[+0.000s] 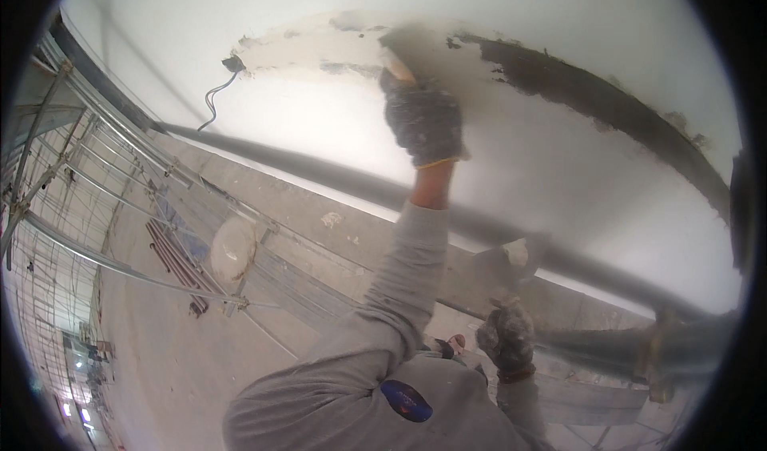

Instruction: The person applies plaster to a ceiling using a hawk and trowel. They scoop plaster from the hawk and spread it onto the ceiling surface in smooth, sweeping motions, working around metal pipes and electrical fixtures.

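Raised against the white surface, my left hand (423,122) wears a dark, dusty glove and is closed around a putty knife (403,61). Its blade presses on a band of pale filler (300,51) and is partly blurred. Lower down, near my chest, my right hand (508,337), gloved too, grips a second, wide-bladed putty knife (497,274) pointing upward. A pale lump of filler (516,251) sits on that blade. To the right of the pale band, a rough dark grey strip (591,87) curves down the white surface.
Grey wires (211,103) hang from a hole at the band's left end. A long grey pipe (319,171) runs below the white surface. Metal scaffolding (80,163) stands left. On the floor far below lie reddish-brown pipes (177,266); a round pale object (233,247) is beside them.
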Demonstrator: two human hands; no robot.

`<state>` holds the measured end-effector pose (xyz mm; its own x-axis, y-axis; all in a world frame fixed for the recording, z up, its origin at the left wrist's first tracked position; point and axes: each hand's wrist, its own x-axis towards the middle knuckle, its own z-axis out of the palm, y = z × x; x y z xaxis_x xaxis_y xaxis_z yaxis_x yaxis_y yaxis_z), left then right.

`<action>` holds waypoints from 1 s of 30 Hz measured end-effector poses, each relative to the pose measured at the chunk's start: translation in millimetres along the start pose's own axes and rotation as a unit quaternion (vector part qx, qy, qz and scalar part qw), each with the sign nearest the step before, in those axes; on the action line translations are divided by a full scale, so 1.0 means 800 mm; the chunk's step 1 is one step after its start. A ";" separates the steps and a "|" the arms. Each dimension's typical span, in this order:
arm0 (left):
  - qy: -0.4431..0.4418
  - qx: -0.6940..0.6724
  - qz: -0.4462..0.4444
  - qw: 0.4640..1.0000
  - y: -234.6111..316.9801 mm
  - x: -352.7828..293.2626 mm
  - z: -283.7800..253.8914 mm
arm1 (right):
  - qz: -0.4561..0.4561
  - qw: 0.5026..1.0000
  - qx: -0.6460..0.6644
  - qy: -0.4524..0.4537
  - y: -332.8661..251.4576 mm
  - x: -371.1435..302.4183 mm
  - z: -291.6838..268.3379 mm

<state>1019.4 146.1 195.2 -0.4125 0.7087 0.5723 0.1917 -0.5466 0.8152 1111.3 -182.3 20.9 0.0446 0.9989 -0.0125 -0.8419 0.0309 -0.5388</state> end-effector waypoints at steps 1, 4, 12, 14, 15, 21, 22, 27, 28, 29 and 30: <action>0.003 0.018 -0.029 0.999 0.019 -0.009 0.003 | 0.000 1.000 -0.001 -0.009 -0.002 -0.008 -0.005; -0.041 -0.002 -0.104 0.994 0.090 -0.050 0.005 | -0.008 0.999 0.013 0.046 -0.008 -0.030 -0.010; -0.031 0.324 0.400 0.857 0.029 -0.122 -0.181 | -0.055 0.998 0.038 -0.008 0.007 -0.052 -0.017; 0.020 0.428 0.446 0.785 0.021 -0.152 -0.218 | -0.062 0.997 -0.028 -0.020 0.011 -0.036 -0.016; 0.032 0.472 0.442 0.762 0.017 -0.168 -0.238 | -0.064 0.991 -0.115 -0.003 0.020 -0.027 -0.023; -0.494 0.029 0.275 0.825 0.031 -0.100 -0.281 | 0.071 0.975 0.125 -0.169 0.021 0.028 0.035; -0.545 0.069 0.244 0.799 0.001 -0.082 -0.293 | 0.083 0.978 0.100 -0.165 0.017 0.032 0.051; -0.343 -0.102 -0.405 0.841 -0.094 -0.080 -0.366 | -0.012 0.939 -0.322 -0.115 0.030 0.084 0.075; -0.271 -0.201 -0.536 0.774 -0.080 -0.080 -0.372 | -0.102 0.859 -0.487 -0.116 0.049 0.105 0.062; -0.177 -0.242 -0.569 0.766 -0.098 -0.098 -0.381 | -0.147 0.817 -0.550 -0.093 0.062 0.117 0.060; -0.157 -0.250 -0.565 0.770 -0.106 -0.107 -0.387 | -0.188 0.770 -0.606 -0.069 0.074 0.133 0.073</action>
<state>762.7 -6.2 49.0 0.1866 0.8882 -0.4199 -0.5317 0.4507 0.7171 1035.2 -72.3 36.7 0.0336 0.9242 0.3804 0.3406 0.3472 -0.8737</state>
